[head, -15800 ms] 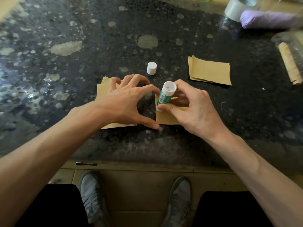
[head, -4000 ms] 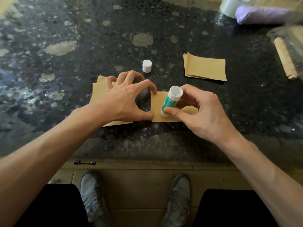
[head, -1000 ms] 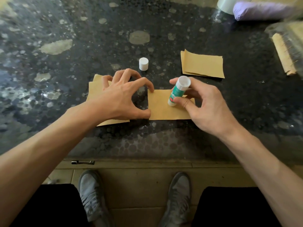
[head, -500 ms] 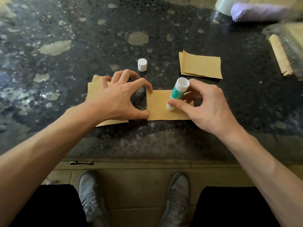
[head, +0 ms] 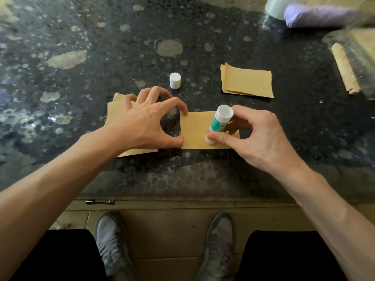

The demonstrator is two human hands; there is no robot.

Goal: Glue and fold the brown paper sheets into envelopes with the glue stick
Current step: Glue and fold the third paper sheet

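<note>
A brown paper sheet (head: 194,130) lies flat near the front edge of the dark speckled table (head: 101,47). My left hand (head: 146,122) arches over the gap beside it, its thumb and index fingertip pressing the sheet's left edge. My right hand (head: 251,136) grips a green and white glue stick (head: 219,123), tilted, its lower tip on the sheet's near right part. The stick's white cap (head: 175,80) stands behind my left hand. A stack of brown sheets (head: 115,116) lies under my left hand and wrist.
Another pile of brown sheets (head: 246,81) lies at the back right. A tape roll (head: 276,7), a purple bundle (head: 316,15) and a clear container with wooden sticks (head: 345,65) crowd the far right corner. My shoes (head: 109,240) show below the table edge.
The glue stick's tip slid from the sheet's far right part toward its near edge. My left hand kept pressing the sheet's left edge.
</note>
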